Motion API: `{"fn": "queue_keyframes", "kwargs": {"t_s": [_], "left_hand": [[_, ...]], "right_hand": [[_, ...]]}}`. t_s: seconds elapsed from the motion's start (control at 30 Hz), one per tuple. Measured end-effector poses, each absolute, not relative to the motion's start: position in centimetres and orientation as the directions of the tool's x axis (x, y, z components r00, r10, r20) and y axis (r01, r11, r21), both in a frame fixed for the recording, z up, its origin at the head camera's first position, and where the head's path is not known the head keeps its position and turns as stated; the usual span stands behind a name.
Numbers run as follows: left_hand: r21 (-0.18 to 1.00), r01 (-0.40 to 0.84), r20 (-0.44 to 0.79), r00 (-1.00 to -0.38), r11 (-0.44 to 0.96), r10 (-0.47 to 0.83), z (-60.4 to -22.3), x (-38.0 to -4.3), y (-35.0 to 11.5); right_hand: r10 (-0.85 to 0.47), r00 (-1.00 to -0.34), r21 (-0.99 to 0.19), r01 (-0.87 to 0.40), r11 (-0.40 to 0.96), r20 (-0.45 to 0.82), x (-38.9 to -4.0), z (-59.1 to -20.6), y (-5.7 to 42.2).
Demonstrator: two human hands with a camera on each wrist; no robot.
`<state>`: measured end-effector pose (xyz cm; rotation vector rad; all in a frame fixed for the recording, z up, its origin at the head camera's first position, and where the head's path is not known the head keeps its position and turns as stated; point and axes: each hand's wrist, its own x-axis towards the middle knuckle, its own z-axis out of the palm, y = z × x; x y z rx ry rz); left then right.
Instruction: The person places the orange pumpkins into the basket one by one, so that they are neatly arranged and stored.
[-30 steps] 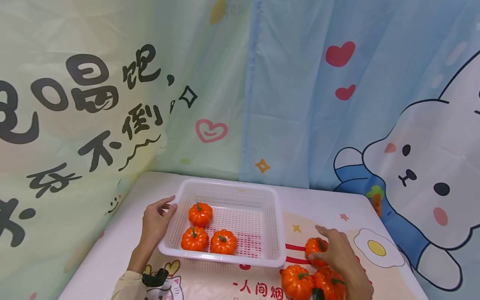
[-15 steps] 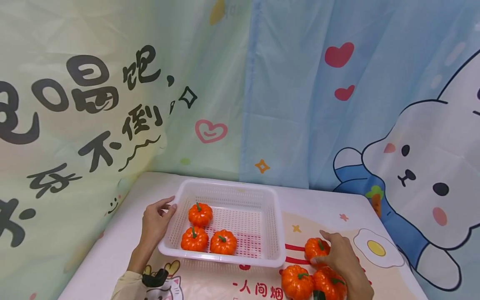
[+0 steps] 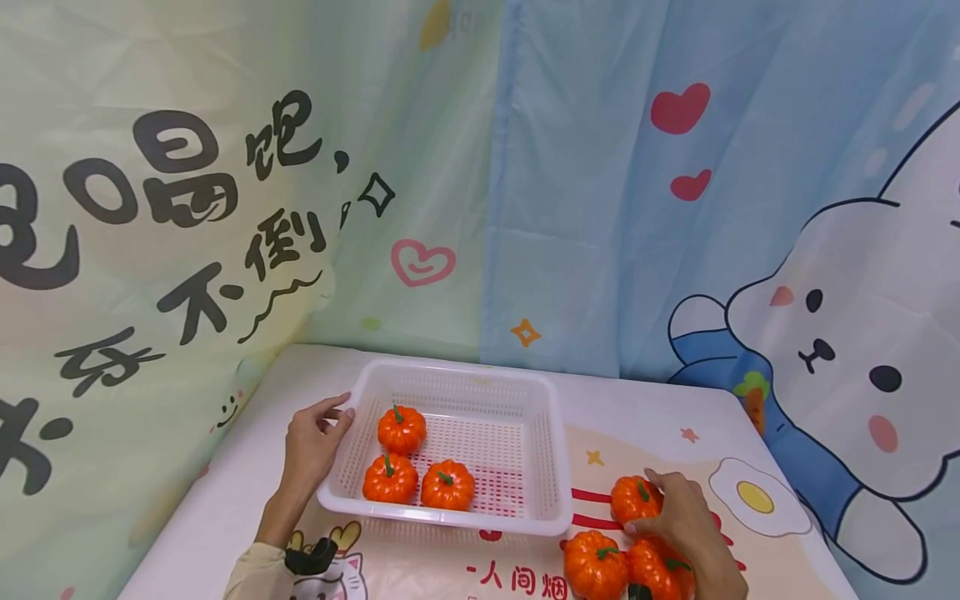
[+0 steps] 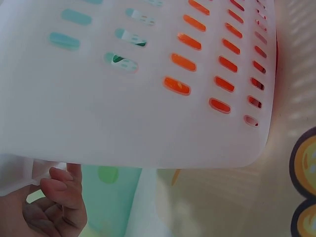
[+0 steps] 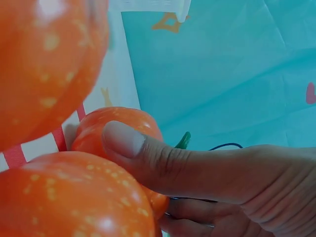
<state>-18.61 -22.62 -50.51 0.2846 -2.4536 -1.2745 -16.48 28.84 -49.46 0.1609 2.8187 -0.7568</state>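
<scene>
A white slotted plastic basket [image 3: 517, 524] holds three small orange toy pumpkins, one farther back [image 3: 401, 429] and two nearer the front. My left hand [image 3: 315, 442] grips the basket's left rim; in the left wrist view its curled fingers [image 4: 61, 190] show under the rim, beside the slotted wall [image 4: 123, 113]. To the right of the basket, my right hand [image 3: 686, 517] holds a pumpkin [image 3: 632, 498] between thumb and fingers. The thumb lies across this pumpkin [image 5: 118, 117] in the right wrist view. Two more pumpkins [image 3: 595, 565] sit closer to me, one partly behind the hand.
The table bears a printed cloth [image 3: 420, 567] with a cat, red characters and a fried egg [image 3: 753, 496]. Patterned curtains [image 3: 562, 208] hang behind and at the left of the table. The basket's right half shows bare mesh.
My right hand has shifted slightly, and its fingers have closed in around the far pumpkin. The left hand and basket have stayed put.
</scene>
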Motion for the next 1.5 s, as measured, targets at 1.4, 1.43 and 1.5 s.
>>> {"fn": "queue_keyframes", "kwargs": {"t_s": [1.4,1.43,1.5], "left_hand": [[0.825,-0.011,0.217,-0.917,0.564,-0.336,-50.5,-18.6,-22.6],[0.824,-0.011,0.218,-0.917,0.566,-0.335,-50.5,-18.6,-22.6],[0.822,-0.011,0.218,-0.917,0.569,-0.333,-50.5,-18.6,-22.6]], "right_hand": [[0.004,-0.986,-0.474,0.084,0.877,-0.166,-14.9,-46.6,28.6],[0.0,-0.986,-0.473,0.078,0.878,-0.164,-14.9,-46.6,28.6],[-0.007,-0.986,-0.475,0.073,0.877,-0.164,-14.8,-46.5,28.6]]}}
